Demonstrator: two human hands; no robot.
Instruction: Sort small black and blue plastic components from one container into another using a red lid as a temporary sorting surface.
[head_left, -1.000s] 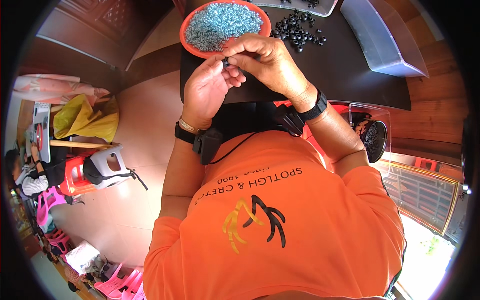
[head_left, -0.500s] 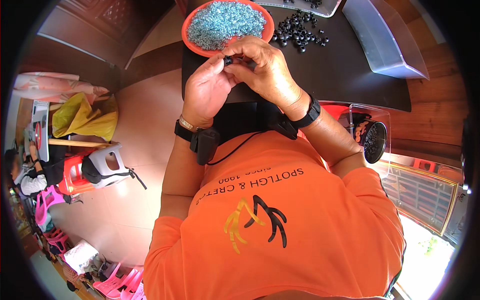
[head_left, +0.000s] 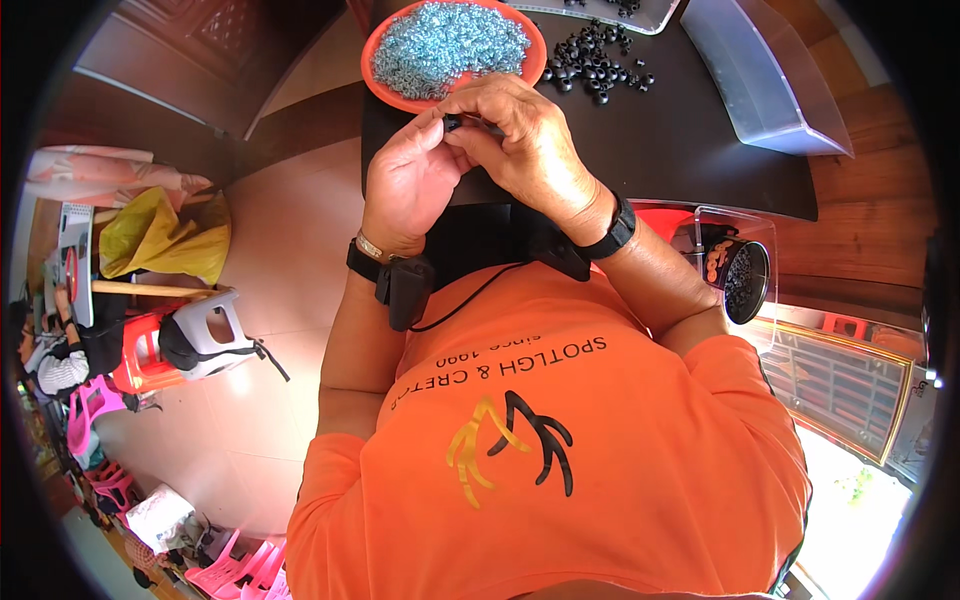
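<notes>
A small black rounded part (head_left: pixel 452 122) is pinched between the fingertips of both my hands, just in front of the dish. My left hand (head_left: pixel 410 175) grips it with thumb and fingers, palm turned toward me. Over it from the right comes my right hand (head_left: pixel 520 140), its thumb and forefinger closed on the same part. Fingers cover most of the piece, so its exact kind is hidden. Behind the hands, an orange-red dish (head_left: pixel 536 62) holds a heap of small shiny metal pieces (head_left: pixel 440 45). Several loose black parts (head_left: pixel 592 62) lie right of the dish.
The dark table (head_left: pixel 690 150) carries a clear plastic bin (head_left: pixel 765 90) on the right and a clear tray (head_left: pixel 650 22) at the far edge. Below the table's right side is a round container (head_left: pixel 745 280) of dark bits. At left, another person sits near stools (head_left: pixel 205 325).
Both hands stay together on the black part, with only a slight shift of the fingers. The part shows a little less between the fingertips.
</notes>
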